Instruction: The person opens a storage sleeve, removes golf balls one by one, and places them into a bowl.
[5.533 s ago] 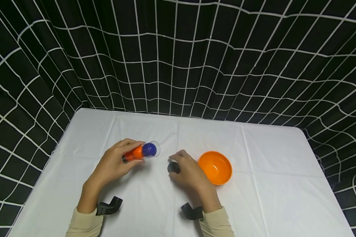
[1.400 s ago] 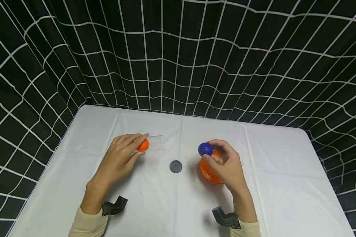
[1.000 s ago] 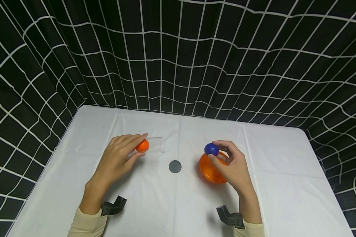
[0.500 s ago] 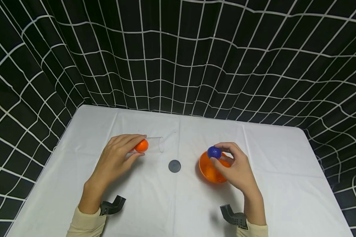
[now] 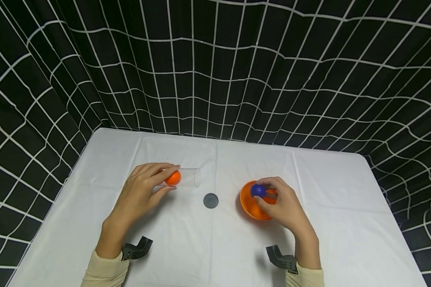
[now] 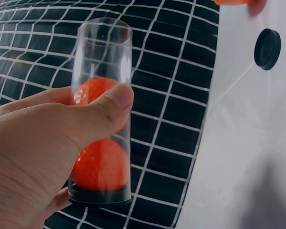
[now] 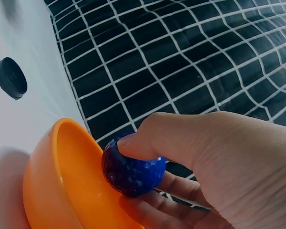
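My left hand grips a clear plastic tube with two orange golf balls inside, one above the other. A black cap closes the tube's bottom end, while its other end is uncovered. In the head view the tube points right. My right hand pinches a blue golf ball between thumb and fingers, at the mouth of an orange bowl. The right wrist view shows the fingers reaching over the bowl's rim. Between the hands a dark round cap lies on the table.
A white cloth covers the table. Black curtain with a white grid stands behind it and along both sides. Each wrist carries a dark camera mount.
The right hand has put down the dark cap and taken the blue ball from the tube. It has carried the ball right and lowered it toward the bowl. The left hand still holds the tube.
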